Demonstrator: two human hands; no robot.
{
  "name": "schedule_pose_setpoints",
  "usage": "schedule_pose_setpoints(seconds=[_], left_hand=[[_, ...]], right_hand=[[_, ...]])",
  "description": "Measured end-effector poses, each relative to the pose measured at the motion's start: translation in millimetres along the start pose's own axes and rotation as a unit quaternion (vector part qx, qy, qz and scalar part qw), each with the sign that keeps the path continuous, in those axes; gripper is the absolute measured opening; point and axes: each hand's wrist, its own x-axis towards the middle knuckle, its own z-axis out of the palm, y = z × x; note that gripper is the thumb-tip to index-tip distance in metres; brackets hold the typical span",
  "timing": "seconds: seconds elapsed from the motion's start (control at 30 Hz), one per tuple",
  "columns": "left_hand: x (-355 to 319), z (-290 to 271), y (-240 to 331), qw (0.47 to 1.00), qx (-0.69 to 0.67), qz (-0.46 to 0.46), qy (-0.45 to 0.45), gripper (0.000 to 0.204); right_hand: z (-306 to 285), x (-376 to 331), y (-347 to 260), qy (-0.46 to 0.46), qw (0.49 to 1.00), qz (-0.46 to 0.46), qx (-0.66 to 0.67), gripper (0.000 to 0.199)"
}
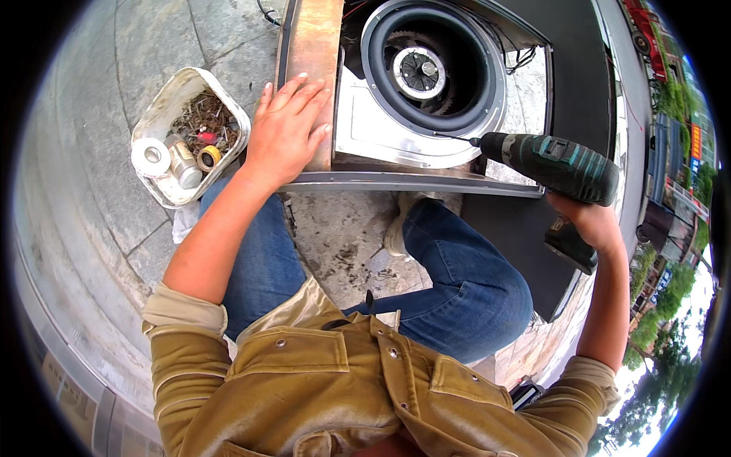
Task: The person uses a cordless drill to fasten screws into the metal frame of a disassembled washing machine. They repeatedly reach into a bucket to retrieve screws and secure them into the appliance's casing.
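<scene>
We gripped a cordless drill at the open metal housing, its bit on the pale sheet-metal panel.

The drill was dark green and black, chunky and matte, its thin bit pointing left to the lower edge of the round fan shroud, a smooth grey ring around a finned wheel. Our right hand was clenched around the drill's handle, just below its body. Our left hand lay flat and open, fingers spread, on the housing's rusty brown left rim, holding nothing. The housing's front edge ran straight between both hands, close above our knees. To the left, on rough stone paving with open room, stood a battered white plastic tub of screws and tape rolls, near the left hand but apart.
</scene>
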Motion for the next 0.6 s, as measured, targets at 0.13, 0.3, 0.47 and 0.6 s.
schedule_pose_setpoints(seconds=[0.13, 0.3, 0.47, 0.6], left_hand=[[0, 0, 0, 1.0, -0.007, 0.0, -0.001, 0.049], [1, 0, -1, 1.0, -0.012, 0.004, 0.001, 0.048], [0, 0, -1, 1.0, -0.012, 0.003, -0.001, 0.048], [0, 1, -2, 1.0, -0.012, 0.003, 0.0, 0.048]], right_hand=[[-1, -1, 8, -0.003, 0.999, 0.045, -0.005, 0.027], [-2, -3, 28, 0.001, 0.998, 0.057, 0.022, 0.026], [0, -4, 36, -0.001, 0.997, 0.074, 0.028, 0.024], [3, -8, 38, 0.02, 0.998, 0.045, 0.04, 0.021]])
